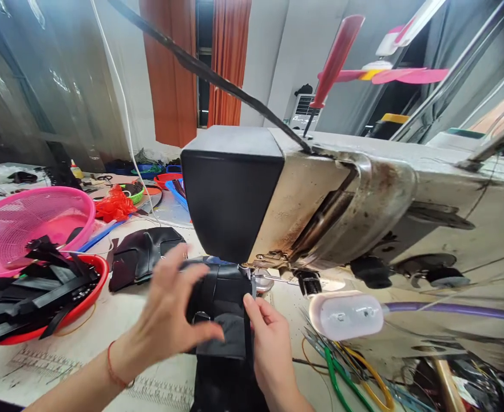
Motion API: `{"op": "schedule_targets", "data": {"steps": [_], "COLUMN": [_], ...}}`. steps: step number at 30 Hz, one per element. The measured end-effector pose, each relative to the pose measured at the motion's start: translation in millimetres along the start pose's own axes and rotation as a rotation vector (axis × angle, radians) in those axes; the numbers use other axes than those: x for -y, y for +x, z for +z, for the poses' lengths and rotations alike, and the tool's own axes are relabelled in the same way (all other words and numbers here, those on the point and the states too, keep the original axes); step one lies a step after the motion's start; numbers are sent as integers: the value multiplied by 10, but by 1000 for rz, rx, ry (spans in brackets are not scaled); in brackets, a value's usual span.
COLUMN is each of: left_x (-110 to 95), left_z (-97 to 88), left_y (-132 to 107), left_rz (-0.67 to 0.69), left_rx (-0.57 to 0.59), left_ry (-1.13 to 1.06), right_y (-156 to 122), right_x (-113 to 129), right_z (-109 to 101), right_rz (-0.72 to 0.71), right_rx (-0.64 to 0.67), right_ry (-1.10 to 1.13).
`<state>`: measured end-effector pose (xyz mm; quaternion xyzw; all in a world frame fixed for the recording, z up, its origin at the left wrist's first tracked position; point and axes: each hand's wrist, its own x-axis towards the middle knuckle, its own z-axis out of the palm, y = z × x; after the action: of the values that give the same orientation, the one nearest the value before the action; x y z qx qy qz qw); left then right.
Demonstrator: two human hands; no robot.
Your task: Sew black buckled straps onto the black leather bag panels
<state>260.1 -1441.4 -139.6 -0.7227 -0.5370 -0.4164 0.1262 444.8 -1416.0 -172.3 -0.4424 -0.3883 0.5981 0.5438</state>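
The left hand [170,312] is released, fingers spread, with the thumb resting on a black piece [221,335] of stiff fabric. The right hand [269,340] pinches that piece's right edge, index finger stretched forward along a narrow strap. The piece lies on the desk [106,337] under the head of a sewing machine [320,194], between both hands.

Left of the left hand stands a red basin [89,289] heaped with black straps [41,286] that spill over its rim. Touching it from behind, a pink mesh basket [20,220] leans tilted; only a dark scrap shows at its lower edge. Further back sit small green, red and blue baskets, too blurred to tell their contents.

The black piece's long axis runs away from the person, far end at the needle, near end dropping over the desk's front edge.

The desk is pale, printed with ruler marks [157,392]; a cut black panel [142,254] lies behind the left hand, and a white lamp [346,315] on a purple hose sits right of the needle above green and yellow cords [346,377]. Behind are orange curtains [170,74], grey walls and a pink ceiling fan [380,68].
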Motion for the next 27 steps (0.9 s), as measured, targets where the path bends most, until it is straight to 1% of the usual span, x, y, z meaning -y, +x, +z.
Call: {"op": "schedule_targets", "data": {"steps": [1,2,3,4,5,7,12,18,22,27], "left_x": [-63,-115,-150,-167,-166,-123,4,4,-30,-63], "left_z": [21,43,63,81,95,111,100,65,52,67], "left_y": [5,17,35,57,79,122,220,327,356,334], "left_rz": [180,305,375,402,407,417,463,498,467,407], "left_rx": [148,295,408,482,526,579,598,621,617,602], "left_ry": [26,39,56,77,96,116,132,132,124,109], "right_y": [-3,-4,-2,1,5,10,-30,-90,-96,-111], "right_x": [13,23,34,45,57,85,152,137,115,124], "right_z": [11,22,35,48,61,86,109,73,62,48], "right_rz": [26,52,80,108,134,175,223,291,282,270], "right_rx": [9,15,19,20,20,19,36,104,145,203], "right_ry": [43,85,126,165,196,238,283,328,337,374]}}
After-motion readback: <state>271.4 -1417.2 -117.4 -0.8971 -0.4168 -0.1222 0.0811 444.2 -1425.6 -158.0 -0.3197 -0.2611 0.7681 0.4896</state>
